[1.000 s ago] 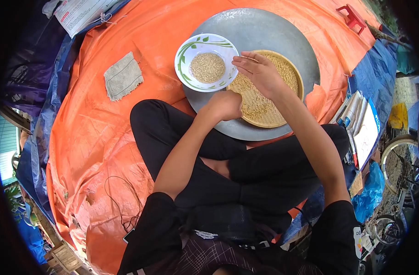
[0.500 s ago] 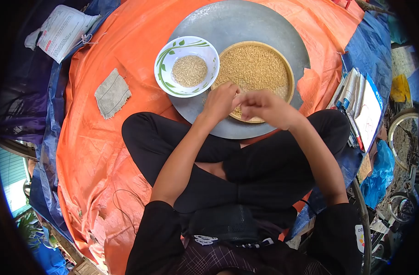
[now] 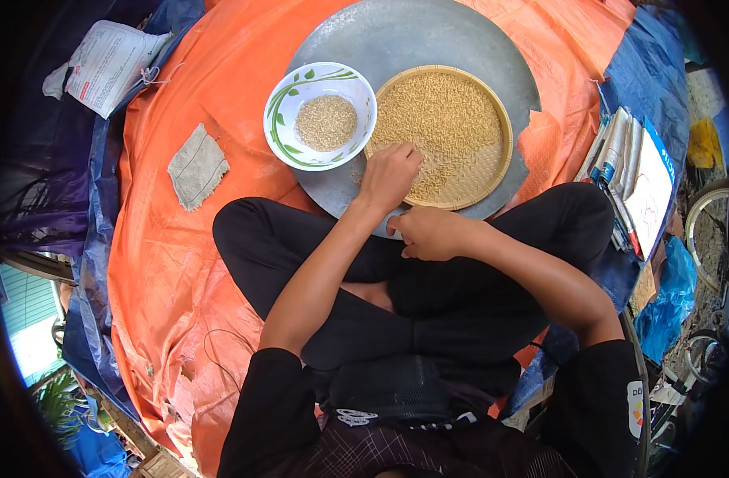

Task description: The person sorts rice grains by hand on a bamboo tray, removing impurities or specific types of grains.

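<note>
My left hand (image 3: pixel 391 172) hovers at the lower left rim of a round woven basket (image 3: pixel 498 177), its fingers pinched together over the grain. What it pinches, if anything, is too small to see. My right hand (image 3: pixel 438 233) is below the basket, over the near edge of a round metal tray (image 3: pixel 412 32). Its fingers curl inward and hide whatever may be in them. Golden unhusked grain (image 3: pixel 436 107) covers the far part of the basket, thinning toward the near side. To the left, a white bowl with green leaf patterns (image 3: pixel 278 119) holds paler grain (image 3: pixel 326 123).
An orange tarp (image 3: pixel 173 279) lies under everything, with a grey cloth piece (image 3: pixel 198 167) on the left. A white printed sack (image 3: pixel 113 68) is at the upper left. Notebooks and pens (image 3: pixel 631 179) lie right of my knee, by a blue plastic bag (image 3: pixel 667 303).
My right hand has moved from the basket's near rim down and left, away from the grain. My left hand has shifted slightly to the right. More bare basket weave shows at the near side.
</note>
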A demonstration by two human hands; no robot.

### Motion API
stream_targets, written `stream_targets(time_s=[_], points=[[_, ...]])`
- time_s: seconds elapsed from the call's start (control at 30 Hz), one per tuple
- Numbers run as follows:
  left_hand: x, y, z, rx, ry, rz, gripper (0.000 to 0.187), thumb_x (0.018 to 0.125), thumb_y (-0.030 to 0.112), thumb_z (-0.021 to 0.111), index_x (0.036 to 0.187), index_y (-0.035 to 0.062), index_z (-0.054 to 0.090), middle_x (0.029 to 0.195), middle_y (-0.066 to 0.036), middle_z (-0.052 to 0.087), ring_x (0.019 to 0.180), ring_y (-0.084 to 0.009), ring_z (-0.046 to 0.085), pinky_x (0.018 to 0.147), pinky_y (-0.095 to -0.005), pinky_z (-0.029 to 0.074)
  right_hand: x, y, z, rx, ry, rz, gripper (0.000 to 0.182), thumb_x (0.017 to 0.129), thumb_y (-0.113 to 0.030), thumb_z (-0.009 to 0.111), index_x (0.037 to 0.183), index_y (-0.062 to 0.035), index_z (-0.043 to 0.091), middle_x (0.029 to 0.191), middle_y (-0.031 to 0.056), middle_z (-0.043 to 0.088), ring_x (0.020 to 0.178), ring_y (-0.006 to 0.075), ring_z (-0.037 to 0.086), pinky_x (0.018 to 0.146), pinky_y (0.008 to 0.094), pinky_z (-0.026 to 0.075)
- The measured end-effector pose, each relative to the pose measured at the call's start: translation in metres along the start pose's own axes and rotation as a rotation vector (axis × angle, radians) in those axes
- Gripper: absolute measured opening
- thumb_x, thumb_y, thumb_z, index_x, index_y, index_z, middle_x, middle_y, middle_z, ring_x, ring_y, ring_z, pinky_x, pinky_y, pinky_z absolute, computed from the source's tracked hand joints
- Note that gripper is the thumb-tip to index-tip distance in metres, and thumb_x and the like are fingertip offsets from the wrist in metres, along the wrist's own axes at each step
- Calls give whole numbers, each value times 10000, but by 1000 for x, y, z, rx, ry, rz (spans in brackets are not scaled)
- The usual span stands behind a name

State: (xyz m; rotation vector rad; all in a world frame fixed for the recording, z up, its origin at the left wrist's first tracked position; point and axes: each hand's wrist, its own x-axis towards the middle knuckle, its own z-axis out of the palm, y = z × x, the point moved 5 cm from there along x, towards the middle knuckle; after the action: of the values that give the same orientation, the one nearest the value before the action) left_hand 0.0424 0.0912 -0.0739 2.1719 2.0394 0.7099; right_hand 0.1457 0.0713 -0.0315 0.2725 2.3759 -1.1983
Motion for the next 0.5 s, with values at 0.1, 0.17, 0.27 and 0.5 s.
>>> stream_targets(time_s=[0.1,0.17,0.27,0.5], points=[[1,2,1,-29,-57,14,76,863,130,704,894,63,686,880,-80,633,880,-295,652,757,-416,532,-2,-5,-5,19,-67,44,448,871,-166,769,1256,5,616,1091,230,707,1095,386,670,926,461,525],[2,4,4,-51,-124,11,67,871,115,681,894,53,672,888,-94,628,890,-303,650,765,-424,535,-4,-5,-5,26,-80,46,437,870,-164,767,1246,3,617,1091,222,708,1093,382,670,923,461,527],[2,5,10,26,-129,47,81,883,109,657,926,41,650,916,-115,624,912,-314,648,770,-440,538,-5,-3,-7,16,-9,-57,405,861,-121,750,1228,-10,617,895,119,713,875,308,695,782,428,527],[4,4,-2,-142,-133,-28,135,899,132,656,1003,49,630,980,-128,609,936,-327,641,777,-455,539,-10,-1,-21,119,-16,-17,366,858,-94,734,1198,-8,629,866,116,698,864,277,693,769,398,524]])
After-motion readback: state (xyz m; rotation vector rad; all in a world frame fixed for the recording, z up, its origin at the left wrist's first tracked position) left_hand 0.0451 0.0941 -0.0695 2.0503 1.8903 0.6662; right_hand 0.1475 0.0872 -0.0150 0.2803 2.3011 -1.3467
